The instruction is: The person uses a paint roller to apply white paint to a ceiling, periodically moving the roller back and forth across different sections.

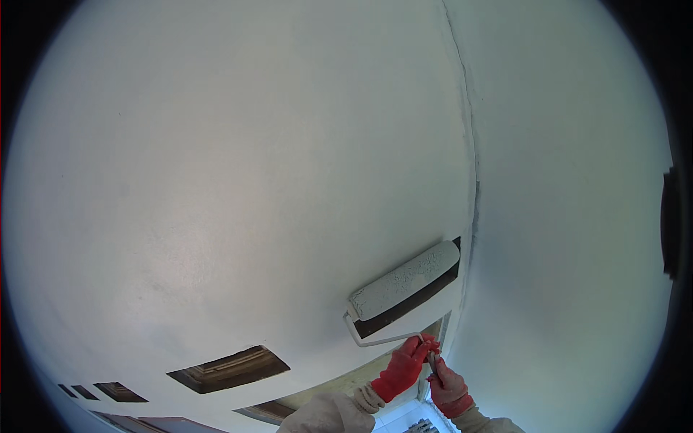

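Observation:
A paint roller (404,281) with a long white-grey, paint-speckled sleeve lies slantwise in front of a dark rectangular opening, covering part of it. I cannot tell whether the sleeve touches the white surface. From its lower left end the pale wire frame (382,341) bends round to the handle. My left hand (399,369), in a red glove, is closed at the top of the handle, where the wire comes in. Just below and to the right, my right hand (449,390), also red-gloved, grips the handle (433,366). The palm sides of both hands are hidden.
A broad white painted surface (238,166) meets another white surface (563,180) along a cracked, uneven seam (469,108). Several rectangular openings, one large (231,369), run toward the lower left. A dark object (670,224) shows at the right rim.

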The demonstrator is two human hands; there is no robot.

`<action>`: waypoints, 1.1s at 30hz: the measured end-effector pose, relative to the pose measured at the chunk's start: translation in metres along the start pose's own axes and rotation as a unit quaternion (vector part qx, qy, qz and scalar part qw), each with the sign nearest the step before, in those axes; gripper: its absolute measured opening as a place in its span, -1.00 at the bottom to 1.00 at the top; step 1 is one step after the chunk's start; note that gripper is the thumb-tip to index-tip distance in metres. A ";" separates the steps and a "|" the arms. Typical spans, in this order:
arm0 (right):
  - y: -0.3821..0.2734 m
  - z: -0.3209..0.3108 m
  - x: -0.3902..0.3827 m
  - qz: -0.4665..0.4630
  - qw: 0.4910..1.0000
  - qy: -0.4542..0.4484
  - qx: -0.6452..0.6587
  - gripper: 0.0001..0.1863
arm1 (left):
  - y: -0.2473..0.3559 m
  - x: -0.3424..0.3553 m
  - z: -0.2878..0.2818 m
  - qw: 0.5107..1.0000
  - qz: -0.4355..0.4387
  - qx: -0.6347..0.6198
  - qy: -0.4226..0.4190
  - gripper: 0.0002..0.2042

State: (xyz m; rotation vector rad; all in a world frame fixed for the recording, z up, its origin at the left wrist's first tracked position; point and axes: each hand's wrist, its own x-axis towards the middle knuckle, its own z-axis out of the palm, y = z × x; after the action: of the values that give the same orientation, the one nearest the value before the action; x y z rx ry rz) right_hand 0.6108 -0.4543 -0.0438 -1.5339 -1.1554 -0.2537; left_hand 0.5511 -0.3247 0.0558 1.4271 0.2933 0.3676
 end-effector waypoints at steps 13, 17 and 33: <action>-0.066 -0.028 0.056 0.101 0.988 -0.089 0.078 -0.41 | 0.050 -0.012 0.004 0.945 0.175 0.272 0.048 -0.62; -0.107 -0.050 0.116 0.029 0.997 -0.034 0.067 -0.44 | 0.097 -0.009 0.008 0.856 0.415 0.304 0.058 -0.47; -0.272 -0.153 0.522 -0.166 0.964 0.183 0.096 -0.55 | 0.230 -0.065 0.008 0.783 0.460 0.415 0.050 -0.48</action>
State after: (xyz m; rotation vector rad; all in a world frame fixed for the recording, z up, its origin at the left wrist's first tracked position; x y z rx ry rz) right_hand 0.7239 -0.3473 0.5442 -1.0628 -1.0974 -0.6057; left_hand 0.4786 -0.3354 0.2839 2.3889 -0.2435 1.2297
